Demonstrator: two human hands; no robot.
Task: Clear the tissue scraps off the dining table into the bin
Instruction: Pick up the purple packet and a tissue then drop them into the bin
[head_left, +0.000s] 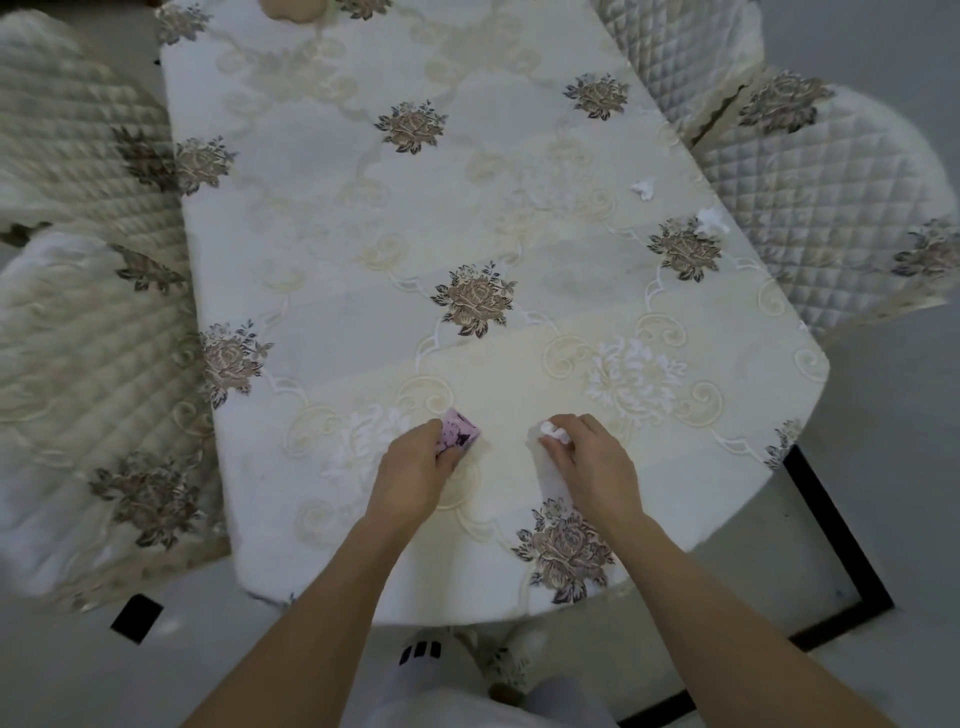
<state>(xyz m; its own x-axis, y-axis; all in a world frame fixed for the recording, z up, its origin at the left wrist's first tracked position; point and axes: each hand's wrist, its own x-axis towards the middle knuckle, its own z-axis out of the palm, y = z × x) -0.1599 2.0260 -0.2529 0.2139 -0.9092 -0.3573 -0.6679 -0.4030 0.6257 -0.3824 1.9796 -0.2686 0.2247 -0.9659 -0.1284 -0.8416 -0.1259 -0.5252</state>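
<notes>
The dining table (363, 234) wears a cream cloth with brown flower motifs. My left hand (415, 467) rests near the front edge, shut on a small pink packet (460, 431) with dark print. My right hand (587, 457) sits just to its right, fingers pinched on a white tissue scrap (550, 430). Two more white scraps lie at the table's right side: one tissue scrap (643, 188) farther back and another tissue scrap (711, 218) close to the edge. No bin is in view.
Quilted cream chairs stand around the table: two chairs on the left (78, 156), (93, 415), two on the right (831, 208), (675, 52). A black frame (841, 545) runs along the grey floor at right. My feet (441, 654) are under the front edge.
</notes>
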